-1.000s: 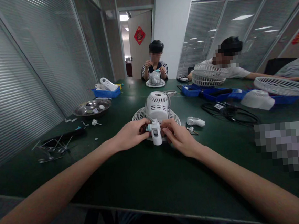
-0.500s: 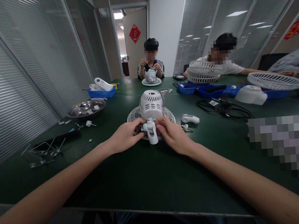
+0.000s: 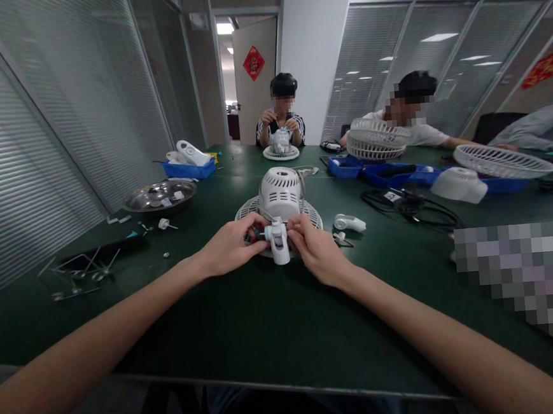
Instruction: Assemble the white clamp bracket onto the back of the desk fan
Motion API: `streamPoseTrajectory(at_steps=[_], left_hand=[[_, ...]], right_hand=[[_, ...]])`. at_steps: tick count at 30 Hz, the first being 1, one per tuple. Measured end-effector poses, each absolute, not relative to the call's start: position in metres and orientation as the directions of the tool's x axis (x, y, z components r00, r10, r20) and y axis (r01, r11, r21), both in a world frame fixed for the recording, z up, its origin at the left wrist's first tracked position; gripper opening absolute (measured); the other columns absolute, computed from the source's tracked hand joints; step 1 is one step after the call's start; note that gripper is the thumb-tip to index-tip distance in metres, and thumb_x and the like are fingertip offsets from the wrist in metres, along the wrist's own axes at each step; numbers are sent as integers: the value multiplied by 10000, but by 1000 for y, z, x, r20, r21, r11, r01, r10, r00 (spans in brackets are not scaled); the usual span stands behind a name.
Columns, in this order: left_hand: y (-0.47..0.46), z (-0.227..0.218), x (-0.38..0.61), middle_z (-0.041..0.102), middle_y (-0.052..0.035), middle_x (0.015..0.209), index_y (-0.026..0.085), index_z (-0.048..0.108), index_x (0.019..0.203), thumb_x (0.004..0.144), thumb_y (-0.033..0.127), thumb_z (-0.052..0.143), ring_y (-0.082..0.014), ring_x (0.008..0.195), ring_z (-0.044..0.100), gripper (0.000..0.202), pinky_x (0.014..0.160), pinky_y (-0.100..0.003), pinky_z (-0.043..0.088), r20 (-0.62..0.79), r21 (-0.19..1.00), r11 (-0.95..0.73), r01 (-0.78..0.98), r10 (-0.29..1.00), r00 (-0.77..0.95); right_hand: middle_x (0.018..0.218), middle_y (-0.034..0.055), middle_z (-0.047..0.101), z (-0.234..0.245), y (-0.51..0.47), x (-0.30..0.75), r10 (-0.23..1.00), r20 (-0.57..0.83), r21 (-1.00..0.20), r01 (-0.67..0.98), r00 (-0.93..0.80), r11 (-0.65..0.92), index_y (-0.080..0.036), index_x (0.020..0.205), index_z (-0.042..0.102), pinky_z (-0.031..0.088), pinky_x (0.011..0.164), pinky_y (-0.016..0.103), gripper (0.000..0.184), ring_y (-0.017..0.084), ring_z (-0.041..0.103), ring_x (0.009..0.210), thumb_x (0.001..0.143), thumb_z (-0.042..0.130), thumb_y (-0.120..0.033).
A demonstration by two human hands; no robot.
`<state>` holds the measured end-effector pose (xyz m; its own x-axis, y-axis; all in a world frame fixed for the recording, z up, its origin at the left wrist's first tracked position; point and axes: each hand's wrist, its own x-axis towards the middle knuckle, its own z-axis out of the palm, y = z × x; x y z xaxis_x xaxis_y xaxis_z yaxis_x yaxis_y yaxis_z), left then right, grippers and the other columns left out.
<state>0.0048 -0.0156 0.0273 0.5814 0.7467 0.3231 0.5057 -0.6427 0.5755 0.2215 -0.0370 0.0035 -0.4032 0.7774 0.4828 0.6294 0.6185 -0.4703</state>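
A white fan motor housing [image 3: 280, 191] with slots rests on a round white fan grille [image 3: 314, 217] lying flat on the table. From its near side a white neck joint [image 3: 280, 250] sticks out toward me, with a light blue ring on its left. My left hand [image 3: 234, 243] is closed, its fingertips pinching a small dark part with a thin shaft that meets the blue ring; its kind cannot be made out. My right hand [image 3: 318, 247] is closed on the right side of the neck joint, its fingertips partly hidden.
Right of the grille lie a white handle-shaped part [image 3: 349, 223] and black cables [image 3: 413, 212]. A metal bowl [image 3: 161, 197], wire-like metal parts [image 3: 83, 273] and a blue bin [image 3: 190, 169] are at left. Two co-workers sit across, near white grilles [image 3: 503, 161] and blue trays [image 3: 345, 167].
The small part in my left fingers has drawn slightly left, and its thin shaft now shows beside the blue ring. My right hand stays at the joint. The view has shifted slightly.
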Motion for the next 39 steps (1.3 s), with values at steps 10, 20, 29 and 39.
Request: streamPoseTrajectory(at_steps=[10,20,29,39], left_hand=[[-13,36,1,634,-38,956,161,579,1063,886,435,514,-165,825,604,332,688,-269,468,211,691,-593,414,712,670],[-19,33,5,622,-56,993,165,512,1118,879,435,520,-172,844,623,361,703,-293,519,180,787,-500,362,747,639],[-20,34,5,620,-61,962,159,523,1083,880,439,521,-159,745,607,346,636,-288,510,281,700,-575,423,766,577],[-18,28,9,589,-34,805,147,535,1006,924,533,361,-140,675,584,431,453,-210,435,43,847,-374,379,758,650]], right_hand=[[795,19,587,5,-40,222,766,497,-373,697,-406,612,-208,1031,395,372,599,275,137,158,552,640,977,311,-302],[744,4,562,6,-40,223,764,482,-337,715,-428,613,-203,1047,395,345,577,253,143,143,534,598,978,294,-275],[682,-6,564,3,-43,217,773,489,-287,763,-404,580,-200,1037,421,314,556,251,182,141,538,567,983,285,-308],[781,25,597,-1,-39,221,747,523,-261,757,-410,599,-196,1055,393,350,590,272,165,166,569,631,977,287,-295]])
